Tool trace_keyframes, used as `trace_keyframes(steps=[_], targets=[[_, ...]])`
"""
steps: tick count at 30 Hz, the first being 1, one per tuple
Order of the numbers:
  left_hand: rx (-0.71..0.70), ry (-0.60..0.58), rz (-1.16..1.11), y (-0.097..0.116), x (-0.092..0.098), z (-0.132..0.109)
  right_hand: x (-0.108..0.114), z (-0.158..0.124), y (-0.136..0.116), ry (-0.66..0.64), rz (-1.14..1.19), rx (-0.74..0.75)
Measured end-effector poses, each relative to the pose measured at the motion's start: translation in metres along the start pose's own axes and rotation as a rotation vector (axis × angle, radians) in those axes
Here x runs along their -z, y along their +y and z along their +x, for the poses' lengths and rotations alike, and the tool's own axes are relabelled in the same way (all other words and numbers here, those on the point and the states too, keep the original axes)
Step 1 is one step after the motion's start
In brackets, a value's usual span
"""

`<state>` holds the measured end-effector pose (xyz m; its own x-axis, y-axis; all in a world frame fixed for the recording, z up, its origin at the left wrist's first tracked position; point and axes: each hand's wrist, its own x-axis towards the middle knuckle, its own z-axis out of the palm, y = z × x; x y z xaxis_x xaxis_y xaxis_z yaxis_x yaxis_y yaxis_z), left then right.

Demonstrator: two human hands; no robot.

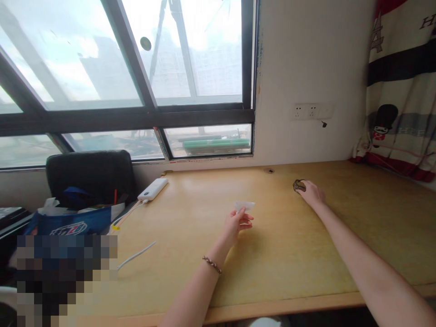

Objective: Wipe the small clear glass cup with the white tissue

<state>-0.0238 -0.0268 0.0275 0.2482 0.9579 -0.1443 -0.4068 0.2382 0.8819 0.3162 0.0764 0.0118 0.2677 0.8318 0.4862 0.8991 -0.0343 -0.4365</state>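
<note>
Above the middle of the wooden table, my left hand (237, 222) pinches a small, thin white piece (245, 206) between thumb and fingers. It looks like paper or tissue. A braided bracelet (211, 264) circles that wrist. Farther to the right, my right hand (312, 194) is closed on a small dark brown object (299, 185) with a rounded outline, at or just above the tabletop. The fingers cover part of it, and its kind cannot be made out.
The wooden table (190, 268) runs to the wall. On its left lie a white power bank (153, 190) with a plugged cable and a loose white cable end (138, 255). Beyond stand a blue bag (73, 222) and a black chair (90, 172). A patterned curtain (402, 100) hangs right.
</note>
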Motion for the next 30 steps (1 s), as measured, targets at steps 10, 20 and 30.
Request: trace_keyframes(steps=[10,20,30], targets=[[0.294,-0.278,-0.154,0.009,0.01,0.0,-0.012,-0.117,-0.189,-0.625,1.301,-0.053],[-0.016,0.217,0.356,0.001,0.011,0.01,-0.015,-0.125,-0.17,-0.496,1.461,-0.484],[0.122,0.09,0.081,-0.001,0.016,0.011,-0.02,-0.129,-0.171,-0.522,1.477,-0.421]])
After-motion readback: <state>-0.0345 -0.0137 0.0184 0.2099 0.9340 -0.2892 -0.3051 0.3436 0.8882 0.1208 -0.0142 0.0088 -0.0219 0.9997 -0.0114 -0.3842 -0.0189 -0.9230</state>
